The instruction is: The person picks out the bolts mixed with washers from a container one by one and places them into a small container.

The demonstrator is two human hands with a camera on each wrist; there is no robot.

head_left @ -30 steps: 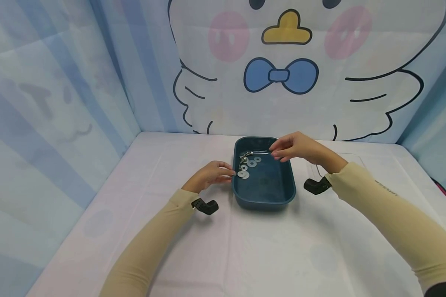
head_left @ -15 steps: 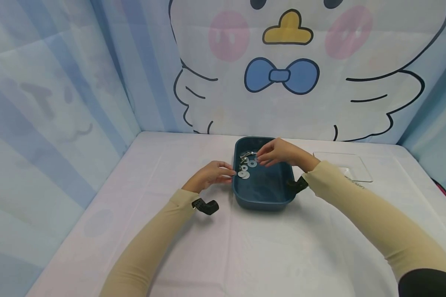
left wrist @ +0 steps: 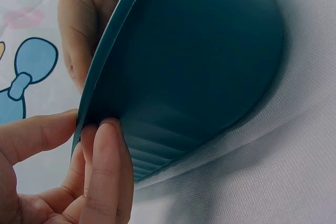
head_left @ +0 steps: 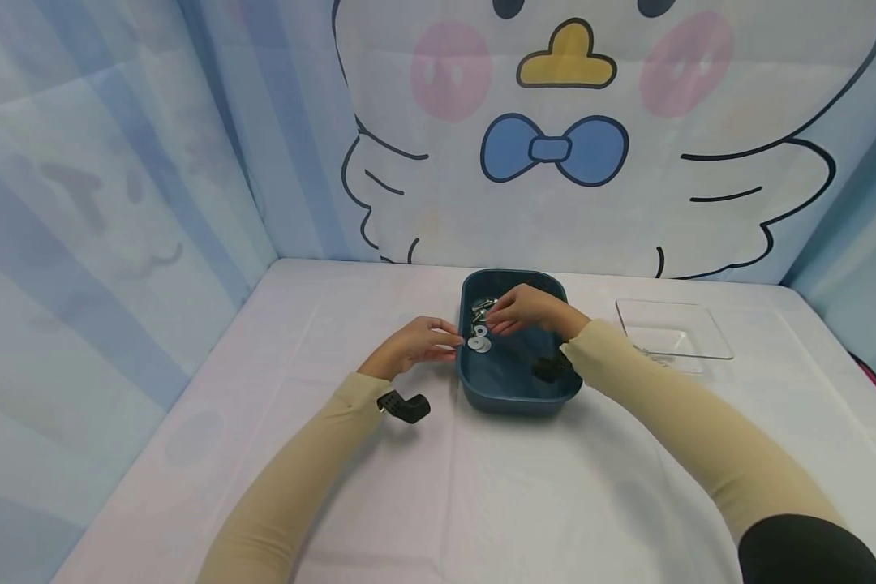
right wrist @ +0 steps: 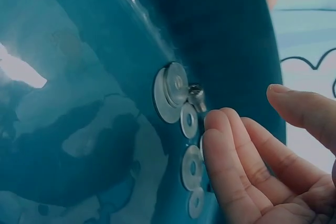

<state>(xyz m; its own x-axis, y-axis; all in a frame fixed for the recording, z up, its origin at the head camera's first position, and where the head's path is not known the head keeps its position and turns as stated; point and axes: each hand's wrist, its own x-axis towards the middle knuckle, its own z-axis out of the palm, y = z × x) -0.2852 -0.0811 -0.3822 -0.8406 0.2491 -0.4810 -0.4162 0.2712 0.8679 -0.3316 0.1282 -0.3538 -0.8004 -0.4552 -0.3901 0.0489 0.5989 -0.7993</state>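
A dark teal plastic bin (head_left: 520,401) stands on the table. My left hand (head_left: 418,349) pinches the rim on its left side; in the left wrist view the thumb is at the inside and the fingers (left wrist: 103,174) at the outer wall. Over the bin, my right hand (head_left: 531,311) reaches in with thumb apart from the fingers and nothing between them. Its fingertips are right at several flat metal washers (right wrist: 192,167) along the left side of the bin floor. Metal bolts (head_left: 483,305) lie among them, partly hidden by the right hand.
To the right of the bin lies a clear plastic tray (head_left: 689,328), its near left part covered by the right sleeve (head_left: 650,389). A white cloth (head_left: 380,503) covers the table. Printed curtains (head_left: 409,195) rise at the back and sides.
My right hand has moved left and lower, from the bin's right rim to the washers and bolts. The clear tray has come into view behind that arm. My left hand has stayed at the rim.
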